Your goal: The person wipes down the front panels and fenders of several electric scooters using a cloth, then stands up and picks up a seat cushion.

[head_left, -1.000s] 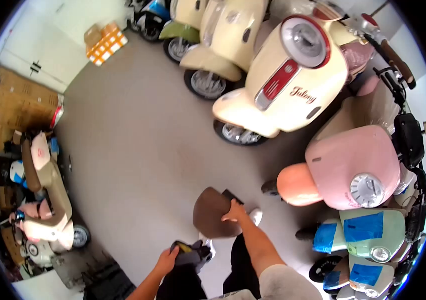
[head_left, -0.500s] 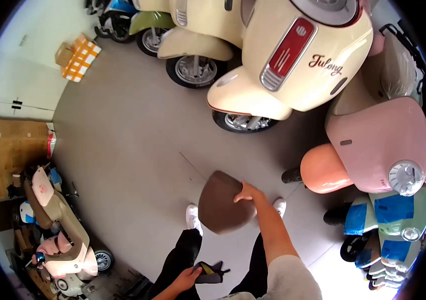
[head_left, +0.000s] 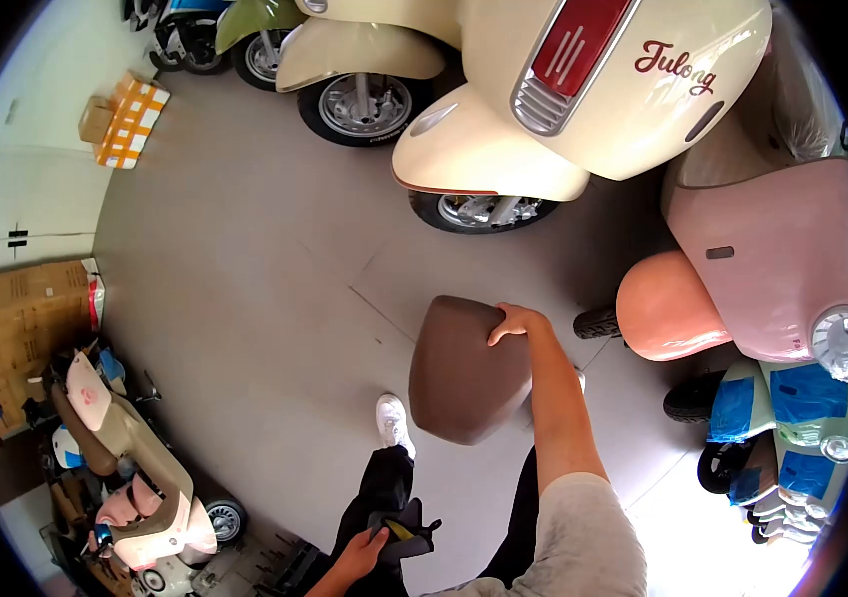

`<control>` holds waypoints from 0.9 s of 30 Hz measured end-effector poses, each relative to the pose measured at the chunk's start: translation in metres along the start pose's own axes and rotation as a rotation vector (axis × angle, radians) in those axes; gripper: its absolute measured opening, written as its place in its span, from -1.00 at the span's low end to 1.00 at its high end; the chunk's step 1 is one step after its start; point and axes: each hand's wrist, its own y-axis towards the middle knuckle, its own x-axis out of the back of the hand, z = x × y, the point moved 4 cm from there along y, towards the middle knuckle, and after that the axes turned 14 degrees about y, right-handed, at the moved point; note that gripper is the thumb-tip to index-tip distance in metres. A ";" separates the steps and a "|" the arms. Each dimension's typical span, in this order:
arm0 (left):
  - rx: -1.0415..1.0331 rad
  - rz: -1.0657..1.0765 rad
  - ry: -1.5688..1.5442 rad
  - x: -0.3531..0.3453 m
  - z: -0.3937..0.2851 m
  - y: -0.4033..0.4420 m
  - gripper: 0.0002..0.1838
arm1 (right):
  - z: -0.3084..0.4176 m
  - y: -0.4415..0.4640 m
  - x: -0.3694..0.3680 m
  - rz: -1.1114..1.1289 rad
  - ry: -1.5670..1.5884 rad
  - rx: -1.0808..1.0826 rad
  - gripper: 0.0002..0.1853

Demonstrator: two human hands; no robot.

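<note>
A brown scooter seat [head_left: 469, 373], smooth with rounded corners, hangs in front of my legs. My right hand [head_left: 515, 323] grips its upper right edge, thumb lying over the brown face and fingers hidden behind. Low in the view, beside my thigh, my left hand [head_left: 362, 550] is closed on a dark grey object [head_left: 406, 532] with a yellow patch and small black prongs; its kind is unclear. The seat and the grey object are apart.
A cream scooter [head_left: 533, 119] stands ahead, with a pink scooter [head_left: 767, 249] to the right. Partly blue-taped scooters [head_left: 807, 393] line the right side. At left are a beige scooter [head_left: 150, 478], a cardboard box [head_left: 26, 308] and an orange-checked box [head_left: 133, 121].
My right hand and the seat have moved forward and slightly right. My left hand keeps its hold on the grey object. The view has shifted as I step.
</note>
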 end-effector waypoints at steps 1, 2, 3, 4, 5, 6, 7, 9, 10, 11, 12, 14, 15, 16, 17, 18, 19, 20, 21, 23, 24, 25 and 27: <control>0.000 0.005 -0.044 -0.003 -0.001 0.001 -0.55 | -0.001 0.001 0.003 -0.011 -0.009 0.013 0.27; 0.002 0.006 -0.041 -0.005 -0.006 0.001 -0.55 | -0.003 0.003 0.004 -0.011 -0.005 0.011 0.27; 0.016 -0.010 -0.015 -0.006 -0.012 -0.001 -0.56 | -0.003 0.004 0.004 -0.013 0.014 0.038 0.26; 0.031 -0.027 0.007 -0.008 -0.016 -0.003 -0.57 | -0.004 0.005 0.004 -0.014 0.030 0.065 0.26; 0.032 -0.026 0.007 -0.010 -0.016 -0.001 -0.57 | -0.004 0.006 0.007 -0.012 0.030 0.064 0.26; 0.002 -0.031 0.019 -0.010 -0.015 0.001 -0.56 | -0.005 0.007 0.009 -0.016 0.040 0.071 0.25; -0.026 -0.036 0.033 -0.009 -0.015 0.001 -0.56 | -0.005 0.007 0.009 -0.020 0.050 0.079 0.25; 0.013 -0.057 0.033 -0.007 -0.029 -0.003 -0.55 | -0.004 0.000 0.010 -0.022 0.037 0.090 0.25; 0.047 -0.079 0.029 -0.007 -0.033 -0.004 -0.54 | -0.002 -0.004 0.013 -0.029 0.019 0.102 0.24; 0.043 -0.084 0.031 -0.010 -0.034 -0.004 -0.54 | -0.006 -0.001 0.014 -0.031 0.019 0.109 0.24; 0.035 -0.105 0.044 -0.011 -0.034 -0.003 -0.54 | -0.009 0.002 0.013 -0.057 0.006 0.113 0.24; 0.023 -0.138 0.062 -0.015 -0.038 0.000 -0.54 | -0.010 0.006 0.014 -0.085 -0.003 0.129 0.23; 0.016 -0.132 0.004 -0.018 -0.040 0.000 -0.53 | -0.010 0.007 0.014 -0.103 -0.033 0.140 0.21; 0.010 -0.124 -0.056 -0.021 -0.042 -0.001 -0.53 | -0.011 0.007 0.012 -0.119 -0.063 0.148 0.20; 0.011 -0.132 -0.057 -0.025 -0.043 -0.002 -0.53 | -0.010 0.005 0.009 -0.116 -0.064 0.156 0.20; 0.013 -0.160 -0.022 -0.028 -0.044 -0.001 -0.52 | -0.009 0.003 0.010 -0.145 -0.069 0.152 0.17; 0.014 -0.187 0.014 -0.030 -0.047 0.001 -0.52 | -0.008 0.001 0.011 -0.175 -0.073 0.147 0.15; 0.012 -0.192 0.014 -0.034 -0.053 -0.001 -0.52 | -0.012 0.002 0.010 -0.176 -0.074 0.151 0.15; 0.040 -0.190 0.029 -0.038 -0.061 -0.004 -0.52 | -0.014 0.004 0.010 -0.192 -0.091 0.178 0.13; 0.067 -0.195 0.049 -0.044 -0.062 -0.005 -0.52 | -0.016 0.009 0.006 -0.208 -0.102 0.211 0.11; 0.025 -0.196 0.064 -0.048 -0.057 -0.003 -0.52 | -0.020 0.014 0.007 -0.269 -0.155 0.204 0.09; -0.019 -0.195 0.079 -0.050 -0.053 -0.002 -0.53 | -0.022 0.017 0.006 -0.331 -0.207 0.194 0.07; 0.005 -0.198 0.088 -0.052 -0.064 -0.014 -0.50 | -0.031 0.015 -0.004 -0.372 -0.268 0.232 0.07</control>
